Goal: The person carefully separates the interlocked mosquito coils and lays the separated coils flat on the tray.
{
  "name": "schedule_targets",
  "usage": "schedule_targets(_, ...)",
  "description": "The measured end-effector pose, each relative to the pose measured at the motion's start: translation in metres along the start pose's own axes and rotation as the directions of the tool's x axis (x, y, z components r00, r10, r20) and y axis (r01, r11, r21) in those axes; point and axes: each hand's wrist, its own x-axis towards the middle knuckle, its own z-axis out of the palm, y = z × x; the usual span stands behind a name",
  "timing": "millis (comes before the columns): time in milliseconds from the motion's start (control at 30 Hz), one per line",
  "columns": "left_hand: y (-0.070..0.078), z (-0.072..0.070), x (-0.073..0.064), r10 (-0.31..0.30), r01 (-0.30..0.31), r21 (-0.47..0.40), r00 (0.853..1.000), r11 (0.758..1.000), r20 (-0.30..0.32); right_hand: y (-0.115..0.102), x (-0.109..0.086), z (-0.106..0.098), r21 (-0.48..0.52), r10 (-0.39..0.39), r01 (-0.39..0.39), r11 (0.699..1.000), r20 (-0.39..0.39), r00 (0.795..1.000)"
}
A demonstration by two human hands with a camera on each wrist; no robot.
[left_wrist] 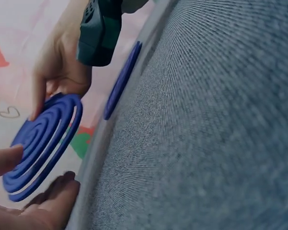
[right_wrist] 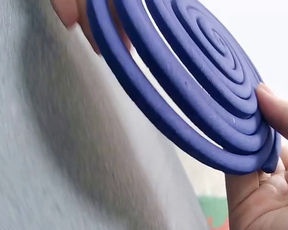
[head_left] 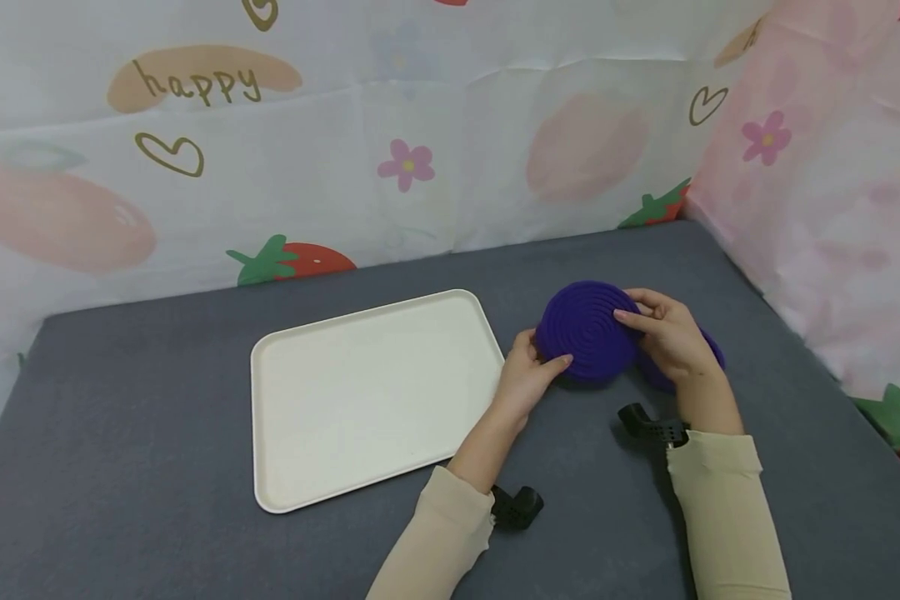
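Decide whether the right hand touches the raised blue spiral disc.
Touching: the head view shows the right hand pinching the spiral disc, thumb on its face.

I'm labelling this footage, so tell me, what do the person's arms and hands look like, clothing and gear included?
The left hand and right hand are both bare, without gloves. The left sleeve and right sleeve are plain pale beige, ending short of the hands. A black, angular device sits at each wrist, left and right; the right one shows small perforations.

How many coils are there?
2: one coil held by the left hand and right hand; another coil on the table, partly hidden by the right hand.
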Motion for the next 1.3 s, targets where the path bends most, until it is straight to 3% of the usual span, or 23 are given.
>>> schedule_targets(133,-0.002,-0.003,0.000,-0.015,0.012,-0.161,1.000,0.987,-0.012,0.001,0.001,0.016,0.066,-0.022,0.021,0.998,0.010,1.000)
schedule_targets(233,0.000,-0.009,0.000,-0.021,0.010,-0.297,0.999,0.955,-0.033,0.002,0.002,0.028,0.117,-0.019,0.018,0.993,0.006,1.000)
schedule_targets(367,0.005,-0.026,-0.002,0.008,-0.025,-0.393,0.999,0.919,-0.044,0.008,0.004,0.045,0.145,0.016,-0.017,0.989,0.007,1.000)
schedule_targets(533,0.010,-0.057,-0.011,0.022,-0.036,-0.369,0.999,0.929,-0.041,0.020,0.006,0.068,0.093,0.080,-0.084,0.992,0.043,0.996)
schedule_targets(800,0.015,-0.104,-0.031,0.027,-0.035,-0.345,0.999,0.938,-0.030,0.032,0.002,0.101,-0.001,0.148,-0.151,0.989,0.178,0.973)
schedule_targets(1067,0.020,-0.141,-0.054,0.014,-0.032,-0.321,0.998,0.947,-0.059,0.048,0.006,0.145,-0.115,0.199,-0.179,0.977,0.195,0.960)
schedule_targets(1300,0.026,-0.175,-0.076,0.043,-0.077,-0.353,0.994,0.932,-0.105,0.060,0.015,0.189,-0.094,0.213,-0.197,0.976,0.228,0.950)
